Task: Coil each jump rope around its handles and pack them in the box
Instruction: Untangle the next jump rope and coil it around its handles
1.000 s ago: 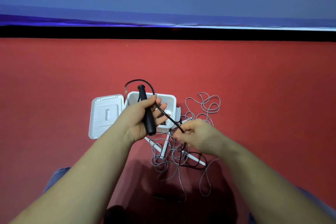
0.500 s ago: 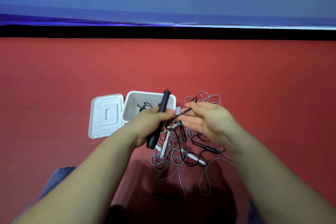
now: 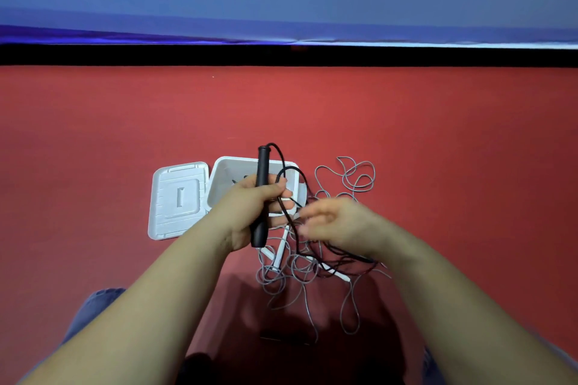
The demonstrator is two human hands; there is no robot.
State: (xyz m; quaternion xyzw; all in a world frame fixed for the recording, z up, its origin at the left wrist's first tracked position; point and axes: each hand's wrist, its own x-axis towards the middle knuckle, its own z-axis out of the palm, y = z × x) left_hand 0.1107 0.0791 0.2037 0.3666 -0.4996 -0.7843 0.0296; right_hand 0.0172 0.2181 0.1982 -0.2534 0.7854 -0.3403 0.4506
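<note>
Red floor (image 3: 438,141) fills the middle band of the frame; a blue banner wall (image 3: 281,3) runs across the top, with a black strip (image 3: 125,55) at its foot.

Both bare forearms enter from the lower corners and meet at centre frame.

White box (image 3: 225,175) sits on the floor just above centre, open, partly hidden by the left hand. Something dark lies inside; it is too small to identify. Its lid (image 3: 178,198) lies flat immediately left of it, touching or nearly so.

Grey jump rope (image 3: 356,178) sprawls loose to the right of the box and below the hands, its loops tangled on the floor, with white handles (image 3: 281,251) lying among the coils under the hands.

Left hand (image 3: 253,212), centre frame, fingers curled around the black handle (image 3: 261,197), which stands nearly upright, its top end above the box rim.

Black rope (image 3: 281,159) leaves the top of the handle, arcs right and down past the left fingers, then runs under the right hand into the tangle lower right.

Right hand (image 3: 337,223), just right of the left, is motion-blurred. Fingers point left toward the black rope; cannot tell whether they pinch it.
</note>
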